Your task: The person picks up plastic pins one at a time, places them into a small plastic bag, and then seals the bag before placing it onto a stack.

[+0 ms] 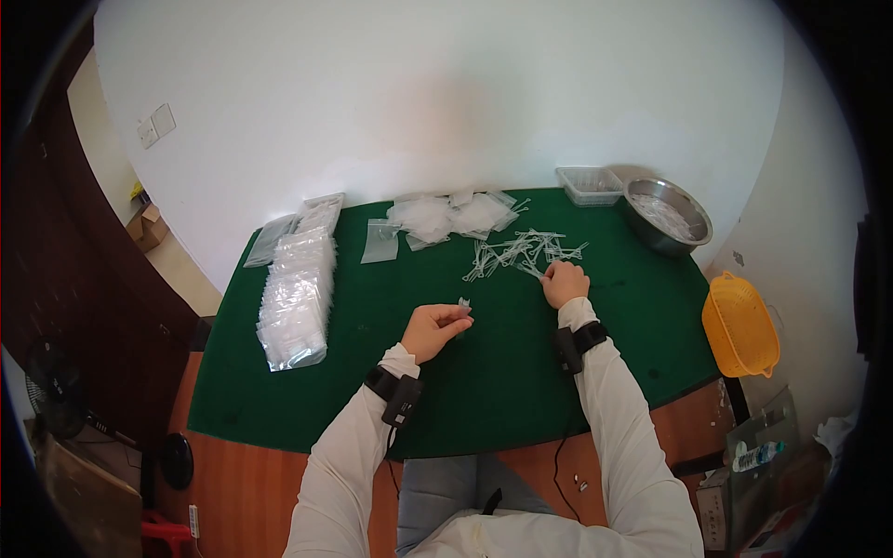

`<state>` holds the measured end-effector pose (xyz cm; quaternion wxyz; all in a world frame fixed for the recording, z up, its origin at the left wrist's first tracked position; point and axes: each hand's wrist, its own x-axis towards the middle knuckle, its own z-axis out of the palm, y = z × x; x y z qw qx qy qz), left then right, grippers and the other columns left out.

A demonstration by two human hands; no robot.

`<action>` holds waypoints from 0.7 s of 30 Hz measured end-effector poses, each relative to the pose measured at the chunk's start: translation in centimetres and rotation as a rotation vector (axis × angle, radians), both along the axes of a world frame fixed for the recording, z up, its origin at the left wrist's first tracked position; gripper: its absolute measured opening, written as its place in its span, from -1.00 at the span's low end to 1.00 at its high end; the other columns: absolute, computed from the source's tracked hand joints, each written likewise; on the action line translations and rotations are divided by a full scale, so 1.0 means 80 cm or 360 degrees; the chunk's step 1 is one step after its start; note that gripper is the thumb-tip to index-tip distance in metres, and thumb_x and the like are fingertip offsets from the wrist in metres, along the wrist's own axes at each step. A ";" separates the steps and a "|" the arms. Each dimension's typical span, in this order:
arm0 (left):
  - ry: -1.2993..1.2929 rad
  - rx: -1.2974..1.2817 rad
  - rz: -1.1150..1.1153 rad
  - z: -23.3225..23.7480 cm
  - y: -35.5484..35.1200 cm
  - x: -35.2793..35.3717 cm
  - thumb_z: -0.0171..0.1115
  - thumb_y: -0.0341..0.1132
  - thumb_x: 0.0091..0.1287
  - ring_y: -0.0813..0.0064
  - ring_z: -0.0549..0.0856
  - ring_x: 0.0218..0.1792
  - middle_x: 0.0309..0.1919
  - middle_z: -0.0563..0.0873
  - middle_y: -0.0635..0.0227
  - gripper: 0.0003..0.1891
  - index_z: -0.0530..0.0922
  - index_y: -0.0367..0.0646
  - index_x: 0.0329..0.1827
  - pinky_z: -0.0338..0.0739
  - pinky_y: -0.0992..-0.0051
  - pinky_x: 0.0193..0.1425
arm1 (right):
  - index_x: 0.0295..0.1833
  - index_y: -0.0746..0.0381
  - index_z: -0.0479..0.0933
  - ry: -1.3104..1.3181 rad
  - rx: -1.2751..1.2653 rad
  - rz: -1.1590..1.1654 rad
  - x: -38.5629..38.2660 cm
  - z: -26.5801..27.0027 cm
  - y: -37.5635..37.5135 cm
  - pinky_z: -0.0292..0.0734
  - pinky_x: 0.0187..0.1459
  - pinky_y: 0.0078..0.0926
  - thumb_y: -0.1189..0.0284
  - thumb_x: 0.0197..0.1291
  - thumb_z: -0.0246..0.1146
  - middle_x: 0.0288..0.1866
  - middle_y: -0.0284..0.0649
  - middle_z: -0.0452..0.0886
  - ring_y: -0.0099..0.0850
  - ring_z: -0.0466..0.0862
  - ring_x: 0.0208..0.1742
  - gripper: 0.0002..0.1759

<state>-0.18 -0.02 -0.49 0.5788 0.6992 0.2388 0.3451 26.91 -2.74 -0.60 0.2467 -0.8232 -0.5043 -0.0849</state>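
Note:
My left hand (435,331) is closed over the middle of the green table (372,400), pinching some small clear plastic pieces (464,303) that stick up past the fingertips. To its right, my right hand (566,284) has its fingers closed at the front edge of a loose pile of clear plastic sticks (521,251). The fingertips touch sticks there, though how many they grip is unclear. Behind the pile lie small clear bags (428,216) in a heap, with one flat bag (379,242) at its left.
A long stack of filled clear bags (296,288) lies at the left. At the back right are a clear plastic tray (592,186) and a metal bowl (659,223) holding clear pieces. A yellow basket (740,325) stands beyond the table's right edge.

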 end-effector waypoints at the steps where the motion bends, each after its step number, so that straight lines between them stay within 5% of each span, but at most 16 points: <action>1: 0.0000 0.0000 -0.0009 0.001 0.000 0.000 0.20 -0.48 0.16 0.63 0.62 -0.29 -0.33 0.66 0.33 -0.80 0.55 -0.36 -0.17 0.48 0.68 -0.16 | -0.44 0.11 0.53 -0.0001 0.0000 0.0000 -0.002 0.001 0.000 0.40 -0.23 -0.21 0.31 -0.11 0.26 -0.37 -0.23 0.56 -0.21 0.52 -0.23 -0.87; 9: -0.0054 -0.0023 -0.0050 -0.003 0.004 -0.001 0.20 -0.47 0.16 0.62 0.62 -0.28 -0.33 0.66 0.32 -0.82 0.57 -0.36 -0.20 0.48 0.67 -0.16 | -0.44 0.12 0.58 0.0001 0.0236 0.0214 -0.012 0.008 -0.002 0.41 -0.29 -0.29 0.35 -0.10 0.27 -0.43 -0.21 0.57 -0.28 0.54 -0.31 -0.91; 13: -0.0132 -0.0019 0.0016 0.002 0.005 -0.002 0.18 -0.46 0.18 0.55 0.63 -0.23 -0.30 0.65 0.30 -0.83 0.55 -0.35 -0.20 0.50 0.61 -0.11 | -0.48 0.17 0.59 0.0429 0.0574 0.0629 -0.016 0.006 0.005 0.40 -0.35 -0.34 0.38 -0.11 0.31 -0.48 -0.26 0.57 -0.35 0.53 -0.40 -0.90; 16: -0.0204 -0.0109 0.0070 0.008 0.005 -0.005 0.16 -0.43 0.21 0.51 0.63 -0.21 -0.28 0.65 0.28 -0.83 0.54 -0.34 -0.19 0.51 0.57 -0.09 | -0.46 0.27 0.57 0.1256 0.0520 0.1000 -0.041 0.007 0.007 0.38 -0.49 -0.57 0.43 -0.10 0.34 -0.54 -0.33 0.55 -0.55 0.48 -0.55 -0.87; 21: -0.0372 -0.0389 0.0155 0.019 0.001 -0.008 0.12 -0.36 0.25 0.46 0.63 -0.18 -0.26 0.63 0.29 -0.80 0.53 -0.30 -0.16 0.52 0.52 -0.09 | -0.43 0.33 0.56 0.1634 0.0355 0.1064 -0.085 0.026 -0.010 0.31 -0.55 -0.72 0.46 -0.05 0.32 -0.56 -0.39 0.54 -0.68 0.42 -0.59 -0.85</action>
